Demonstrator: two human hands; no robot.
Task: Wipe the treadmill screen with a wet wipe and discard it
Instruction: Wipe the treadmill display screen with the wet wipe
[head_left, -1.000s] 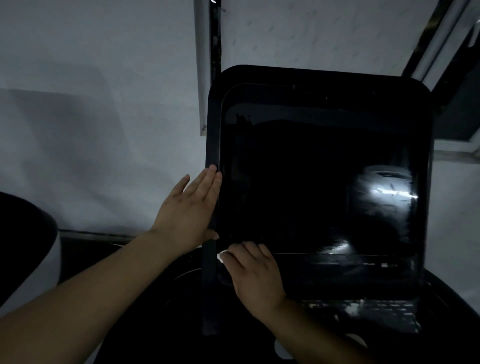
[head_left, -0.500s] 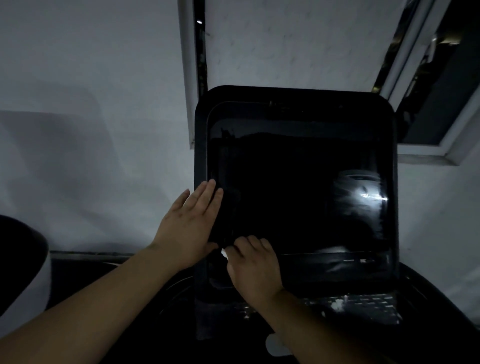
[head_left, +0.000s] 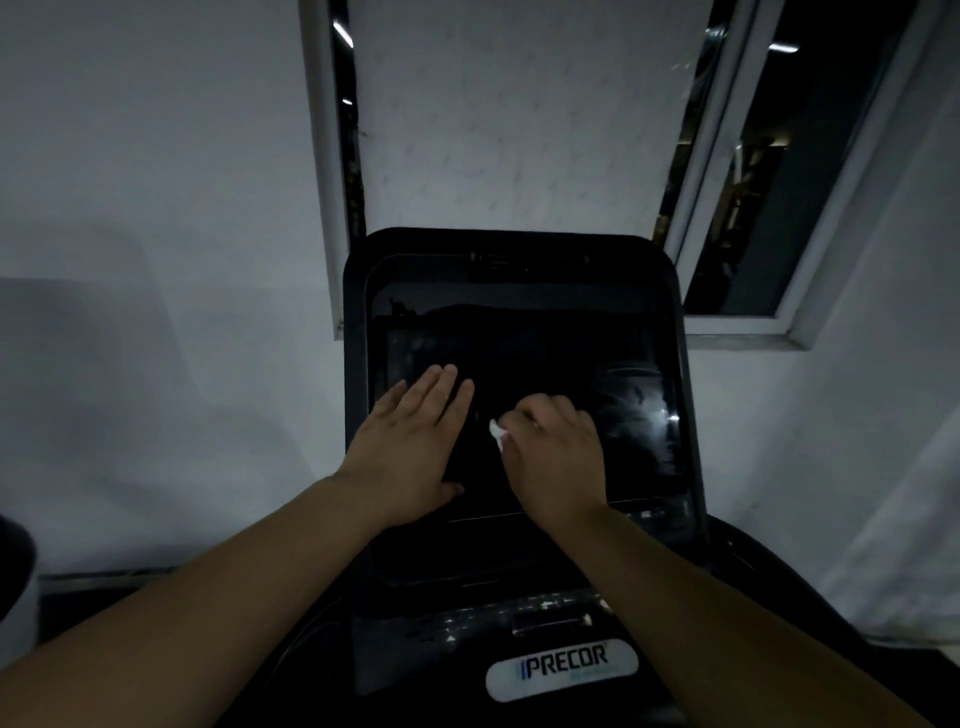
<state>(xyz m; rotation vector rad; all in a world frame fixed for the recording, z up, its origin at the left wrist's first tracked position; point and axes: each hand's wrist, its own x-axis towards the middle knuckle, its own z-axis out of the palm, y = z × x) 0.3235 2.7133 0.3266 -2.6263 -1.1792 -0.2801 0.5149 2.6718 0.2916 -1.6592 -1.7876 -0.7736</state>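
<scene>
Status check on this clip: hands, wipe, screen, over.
Left hand flat, open on dark glossy treadmill screen. Right hand grip closed on crumpled white wet wipe, pressed to screen. Nothing in the way.

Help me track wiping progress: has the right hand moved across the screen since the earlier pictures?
Yes. The right hand, holding the wet wipe, went from the treadmill screen's lower-left corner rightward and up toward its middle.

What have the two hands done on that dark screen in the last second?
The right hand slid the wet wipe from the screen's lower left corner toward its middle. The left hand moved off the frame edge onto the glass, fingers flat. The wipe stays clutched; the screen stays dark.
</scene>
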